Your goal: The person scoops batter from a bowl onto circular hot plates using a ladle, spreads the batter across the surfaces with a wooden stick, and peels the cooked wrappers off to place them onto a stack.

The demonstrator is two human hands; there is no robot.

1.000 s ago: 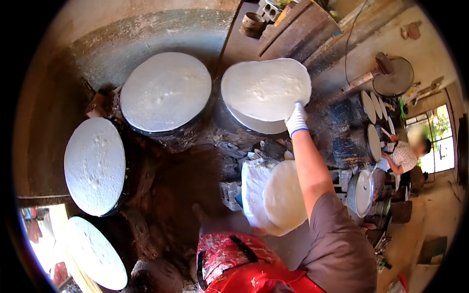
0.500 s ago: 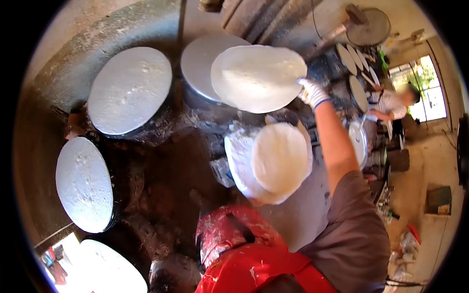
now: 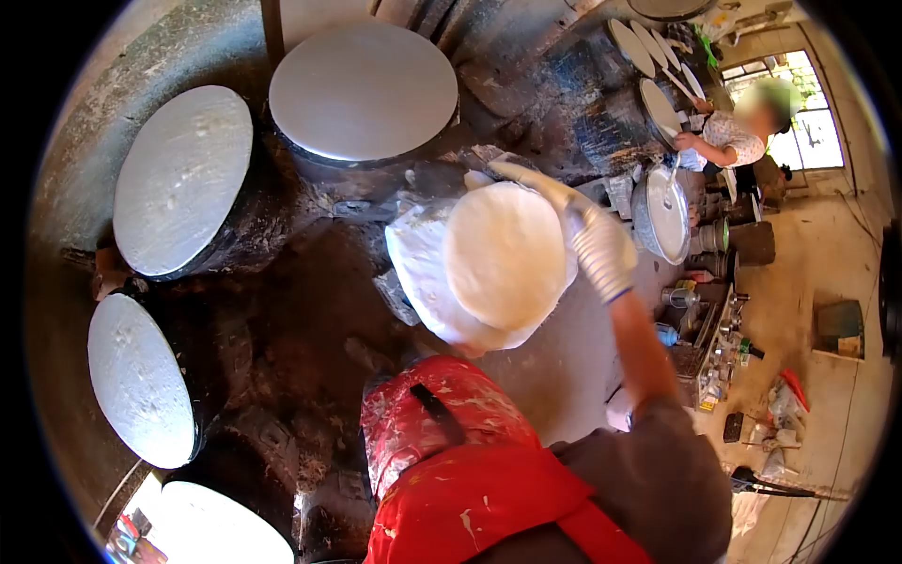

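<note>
My right hand (image 3: 601,249), in a white striped glove, is at the right edge of a cloth-covered stand. Its fingers are blurred, so their grip cannot be made out. On the white cloth (image 3: 418,258) lies a thin, round, pale flatbread (image 3: 505,256), close to my fingers. Behind it a tan curved edge (image 3: 531,179) runs up to my hand; what it belongs to is unclear. Beyond the stand is a smooth grey round griddle (image 3: 365,92) with nothing on its top. My left hand is out of view.
Griddles coated with pale batter stand at left: one at the upper left (image 3: 185,179), another lower down (image 3: 141,381). A bright round plate (image 3: 221,526) is at bottom left. At right are a metal pot (image 3: 662,216), a co-worker (image 3: 733,136) beside more griddles, and a cluttered shelf (image 3: 709,343).
My right hand has come down from above the back griddle to the stand's right edge. The flatbread it held over the griddle is gone from there. The view has shifted too.
</note>
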